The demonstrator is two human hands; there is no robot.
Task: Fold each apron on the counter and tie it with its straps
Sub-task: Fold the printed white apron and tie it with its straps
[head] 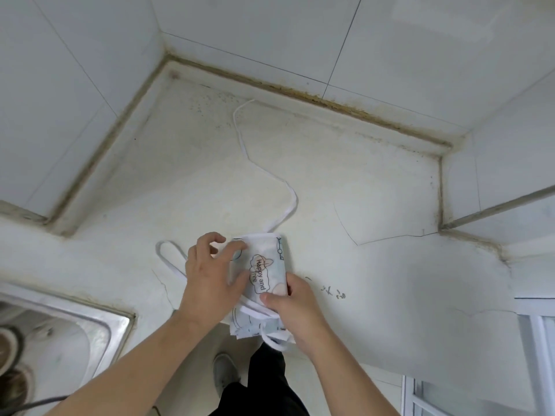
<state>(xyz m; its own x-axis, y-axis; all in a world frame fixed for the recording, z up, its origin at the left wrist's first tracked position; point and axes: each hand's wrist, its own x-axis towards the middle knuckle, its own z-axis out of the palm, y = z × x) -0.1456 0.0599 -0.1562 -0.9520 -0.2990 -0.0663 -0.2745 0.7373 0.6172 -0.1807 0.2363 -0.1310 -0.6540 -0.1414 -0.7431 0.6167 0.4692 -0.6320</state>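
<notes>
The apron (264, 274) is folded down to a narrow, thick bundle lying at the near edge of the pale tabletop (375, 187), its near end hanging slightly past that edge. Its cloth is white and pale blue with dark line drawings, and the top face shows a tan-outlined cloud shape printed with the words "Happy and free". White straps come off it: a long strap (244, 145) snakes away over the tabletop toward the tiled back wall (300, 31), a looped strap (168, 255) lies flat to the left of the bundle, and a short strap loop (274, 340) hangs at the near end. The left hand (210, 274) rests on the bundle's left side, fingers curled, thumb and fingertips pinching the far folded corner. The right hand (295, 310) grips the near right part, thumb pressed on top of the cloth and a white strap band. A steel sink (90, 322) sits at the lower left.
</notes>
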